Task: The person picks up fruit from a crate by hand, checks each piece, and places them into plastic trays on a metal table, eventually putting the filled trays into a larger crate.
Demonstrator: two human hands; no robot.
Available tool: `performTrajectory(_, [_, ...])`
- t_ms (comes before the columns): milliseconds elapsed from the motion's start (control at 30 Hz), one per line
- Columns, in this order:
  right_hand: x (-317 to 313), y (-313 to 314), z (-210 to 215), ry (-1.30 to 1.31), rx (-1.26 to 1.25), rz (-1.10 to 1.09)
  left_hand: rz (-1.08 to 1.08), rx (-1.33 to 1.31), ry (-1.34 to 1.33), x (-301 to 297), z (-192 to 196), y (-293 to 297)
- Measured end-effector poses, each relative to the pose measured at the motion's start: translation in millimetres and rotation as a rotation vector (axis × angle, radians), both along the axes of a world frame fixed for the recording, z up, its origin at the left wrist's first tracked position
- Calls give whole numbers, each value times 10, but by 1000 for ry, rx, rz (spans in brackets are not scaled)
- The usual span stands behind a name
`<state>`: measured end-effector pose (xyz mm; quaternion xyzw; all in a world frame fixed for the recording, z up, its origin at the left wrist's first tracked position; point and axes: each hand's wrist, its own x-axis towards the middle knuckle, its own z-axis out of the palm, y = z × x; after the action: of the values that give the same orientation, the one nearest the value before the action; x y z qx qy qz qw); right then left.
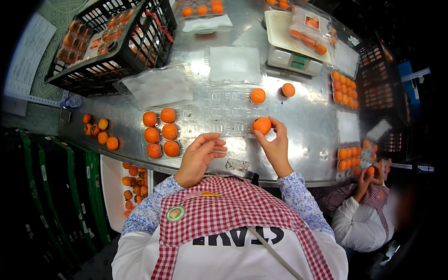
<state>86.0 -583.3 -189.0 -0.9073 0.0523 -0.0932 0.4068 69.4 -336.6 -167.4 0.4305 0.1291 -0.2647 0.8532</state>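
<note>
Persimmon (262,125) pinched in right hand (276,143); left hand (198,156) loosely curled, partly spread

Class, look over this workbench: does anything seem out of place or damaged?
A lone orange fruit sits on the bare metal table, right of the clear tray rather than in it. A pale patch at the table's near edge looks ragged, perhaps worn.

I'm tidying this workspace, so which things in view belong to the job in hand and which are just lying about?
Job in hand:
- right hand, holding an orange fruit
- left hand, empty
- clear tray between them

Apparently just lying about:
- plastic bottle
- printed sheet, far left
</note>
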Motion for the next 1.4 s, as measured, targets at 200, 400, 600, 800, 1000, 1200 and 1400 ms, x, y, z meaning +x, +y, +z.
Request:
performTrajectory(200, [165,258,-99,-6,201,-27,67,33,-31,-80,-51,192])
performTrajectory(400, [189,367,-146,-127,380,9,109,32,-37,-173,-139,357])
performTrajectory(600, [200,437,43,-194,116,-40,70,11,-19,-166,-130,391])
performTrajectory(800, [212,561,114,-318,-48,-86,17,11,-53,-160,-165,486])
performTrajectory(1000, [371,563,42,-143,-9,-178,32,-25,-37,-173,-194,606])
performTrajectory(1200, [831,675,-38,-69,-326,-44,36,-13,-25,-182,-240,713])
performTrajectory(1400, [1254,680,-164,0,-656,68,87,-25,-25,-157,-187,844])
